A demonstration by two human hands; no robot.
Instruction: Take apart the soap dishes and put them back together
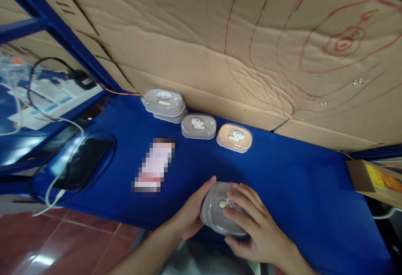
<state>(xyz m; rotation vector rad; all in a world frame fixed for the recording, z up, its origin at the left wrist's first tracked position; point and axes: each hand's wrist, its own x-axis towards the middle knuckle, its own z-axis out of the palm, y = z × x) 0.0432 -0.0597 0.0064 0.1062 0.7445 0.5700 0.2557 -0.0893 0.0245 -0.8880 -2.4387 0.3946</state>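
Low over the front of the blue table (301,182), a grey rounded plastic box (216,214) with a shiny clear cover is held between both hands. My left hand (194,212) grips its left side, the thumb up along the edge. Over the top and right side lies my right hand (251,220), fingers curled across the lid and partly hiding a round sticker. Similar boxes stand along the cardboard: a stacked grey pair (165,103), a single grey box (199,126) and a peach-coloured box (234,137), each with a round sticker on top.
A pixelated flat item (153,166) lies left of the hands. Beyond it are a dark phone (83,164) and a white cable (50,187). Power strips (63,97) sit at far left. A cardboard wall (188,36) closes the back; a small carton (377,182) is at right.
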